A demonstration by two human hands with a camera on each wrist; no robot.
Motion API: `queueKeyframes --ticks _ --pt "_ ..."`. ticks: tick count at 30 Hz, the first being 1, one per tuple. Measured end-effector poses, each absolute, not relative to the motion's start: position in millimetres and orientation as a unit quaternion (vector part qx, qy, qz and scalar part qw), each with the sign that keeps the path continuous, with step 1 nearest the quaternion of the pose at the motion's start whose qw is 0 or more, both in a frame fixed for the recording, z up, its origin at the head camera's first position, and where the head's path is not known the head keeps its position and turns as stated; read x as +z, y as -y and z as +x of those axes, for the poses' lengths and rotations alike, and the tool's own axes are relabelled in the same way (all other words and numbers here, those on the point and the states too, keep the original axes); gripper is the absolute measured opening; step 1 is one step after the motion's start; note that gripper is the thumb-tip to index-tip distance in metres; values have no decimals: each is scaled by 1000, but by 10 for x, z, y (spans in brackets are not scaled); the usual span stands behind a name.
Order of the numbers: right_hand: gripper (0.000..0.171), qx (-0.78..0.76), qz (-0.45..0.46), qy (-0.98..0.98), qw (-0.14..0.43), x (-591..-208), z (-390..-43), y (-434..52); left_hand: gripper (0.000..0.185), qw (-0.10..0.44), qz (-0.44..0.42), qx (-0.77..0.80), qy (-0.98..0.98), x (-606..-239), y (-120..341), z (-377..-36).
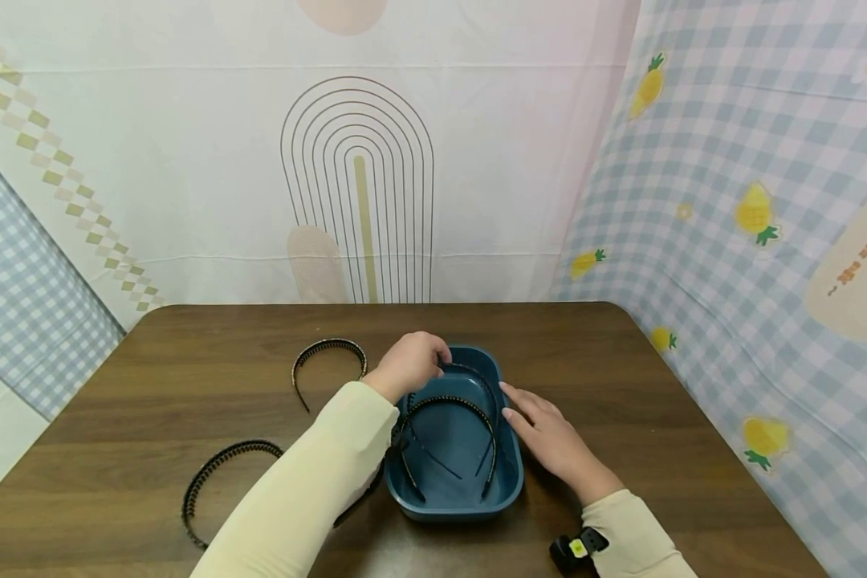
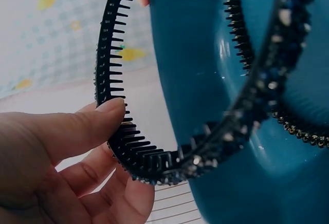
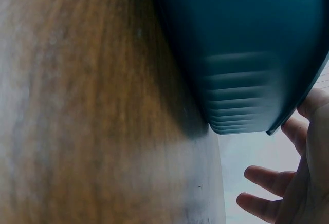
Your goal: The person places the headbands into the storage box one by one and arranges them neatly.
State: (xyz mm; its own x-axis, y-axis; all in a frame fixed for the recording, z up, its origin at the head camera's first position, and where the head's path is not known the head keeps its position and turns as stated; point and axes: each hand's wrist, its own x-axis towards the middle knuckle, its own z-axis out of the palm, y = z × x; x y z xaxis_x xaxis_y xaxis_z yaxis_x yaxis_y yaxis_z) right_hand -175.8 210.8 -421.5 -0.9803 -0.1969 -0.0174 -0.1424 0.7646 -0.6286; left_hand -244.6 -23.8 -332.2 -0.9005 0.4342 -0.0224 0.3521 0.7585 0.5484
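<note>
Between thumb and fingers, my left hand (image 1: 412, 365) pinches a black toothed headband (image 2: 103, 49) set with sparkling stones. That hand is over the far left side of a blue plastic bin (image 1: 453, 510). In the left wrist view, the headband's curve reaches across the bin's edge. Another headband, with gold beads (image 2: 303, 134), is inside the bin. My right hand (image 1: 552, 437) is at the bin's right side, fingers extended and fingertips against the rim. Its spread fingers show beside the bin's ribbed outer wall in the right wrist view.
On the brown wooden table (image 1: 657, 449), a gold-edged headband (image 1: 330, 343) lies behind my left forearm. A black headband (image 1: 213, 466) lies farther left, partly covered by my sleeve. Patterned cloths hang behind the table and along its sides.
</note>
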Motion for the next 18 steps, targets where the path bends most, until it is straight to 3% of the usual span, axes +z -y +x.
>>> queueKeyframes --ticks 18 --pt "63 -331 -85 -939 45 -4214 -1761 -2107 20 129 230 223 -938 -3456 119 -2445"
